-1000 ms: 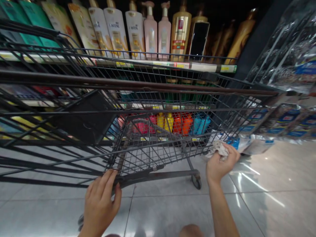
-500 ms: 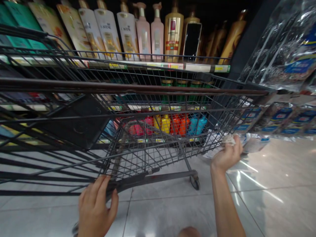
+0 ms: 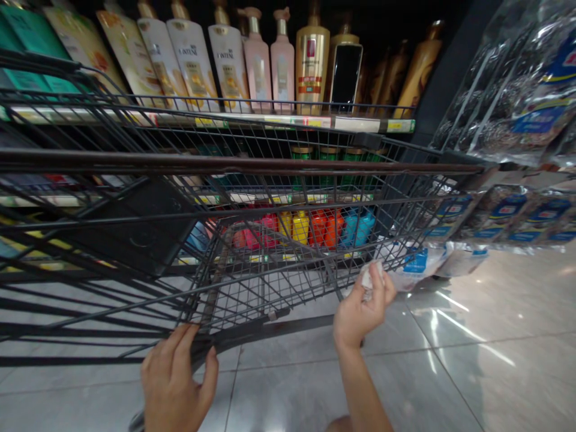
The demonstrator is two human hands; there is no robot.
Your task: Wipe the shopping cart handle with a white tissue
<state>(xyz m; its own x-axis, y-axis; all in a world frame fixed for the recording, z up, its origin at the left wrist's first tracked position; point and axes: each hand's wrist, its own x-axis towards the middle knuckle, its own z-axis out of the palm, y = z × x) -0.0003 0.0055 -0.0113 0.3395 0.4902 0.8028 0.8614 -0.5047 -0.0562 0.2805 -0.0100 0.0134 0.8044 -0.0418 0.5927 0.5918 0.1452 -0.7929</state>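
Dark wire shopping cart, tilted, lower frame bar gripped by left hand; small crumpled white cloth pinched in right hand, pressed against the cart's wire side

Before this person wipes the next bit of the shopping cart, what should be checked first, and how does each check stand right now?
1. Cloth in hand: ok. The right hand pinches a small crumpled white cloth in its fingertips.
2. Cart steadied: ok. The left hand grips the low frame of the cart.
3. Cloth against the wire: cannot tell. It sits at the basket's lower side, but contact is unclear.
4. Basket free of goods: ok. Only bare mesh shows inside.
5. Room beside the right hand: not ok. Hanging packets crowd close.
6. Floor dry: cannot tell. The tiles are glossy with glare.
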